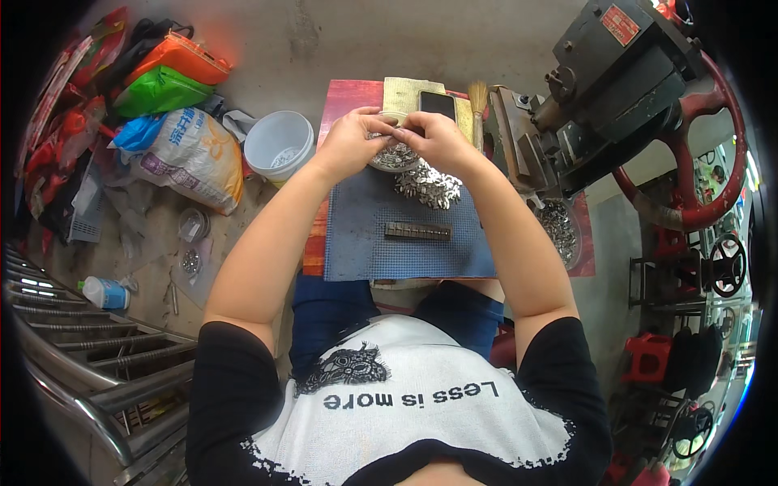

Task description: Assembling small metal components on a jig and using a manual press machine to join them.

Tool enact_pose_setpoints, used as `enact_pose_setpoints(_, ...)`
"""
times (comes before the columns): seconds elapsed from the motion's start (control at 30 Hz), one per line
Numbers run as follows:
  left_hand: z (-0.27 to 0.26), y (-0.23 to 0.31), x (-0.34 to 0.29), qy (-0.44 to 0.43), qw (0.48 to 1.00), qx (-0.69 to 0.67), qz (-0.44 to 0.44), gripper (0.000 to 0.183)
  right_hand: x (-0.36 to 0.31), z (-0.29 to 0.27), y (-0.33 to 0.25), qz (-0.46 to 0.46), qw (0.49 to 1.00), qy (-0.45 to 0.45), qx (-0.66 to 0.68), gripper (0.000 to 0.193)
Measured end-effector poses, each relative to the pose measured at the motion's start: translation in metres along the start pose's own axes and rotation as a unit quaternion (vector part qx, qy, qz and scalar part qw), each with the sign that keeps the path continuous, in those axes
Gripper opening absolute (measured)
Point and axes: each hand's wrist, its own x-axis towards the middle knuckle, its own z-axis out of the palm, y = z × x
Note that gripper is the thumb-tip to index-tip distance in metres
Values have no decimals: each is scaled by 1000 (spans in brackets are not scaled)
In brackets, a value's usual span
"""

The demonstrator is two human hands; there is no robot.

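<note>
My left hand [351, 144] and my right hand [438, 141] meet above a round bowl of small metal parts [395, 158]. The fingertips of both are pinched together; whatever they hold is too small to make out. Just nearer to me, a loose heap of small silvery parts [429, 187] lies on a blue textured mat [356, 235]. A narrow dark metal bar with a row of segments [417, 232] rests on the mat, closer to my lap.
Behind my hands are a yellow cloth [397, 89], a phone [438, 103] and a brush [478, 99]. A heavy press [604, 89] with a red handwheel [689, 194] stands right, beside another bowl of parts [557, 231]. At left are a white bucket [278, 139] and a stuffed sack [190, 158].
</note>
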Motion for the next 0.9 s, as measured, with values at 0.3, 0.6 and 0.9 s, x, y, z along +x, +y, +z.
enact_pose_setpoints(0.3,2,10,-5,38,998,-49,-3,22,6,1,1,110,983,7,146,29)
enact_pose_setpoints(0.6,11,22,-11,132,972,194,14,23,6,13,6,60,975,80,197,24)
enact_pose_setpoints(0.9,8,26,-20,143,970,192,43,19,-4,6,0,119,966,22,229,22)
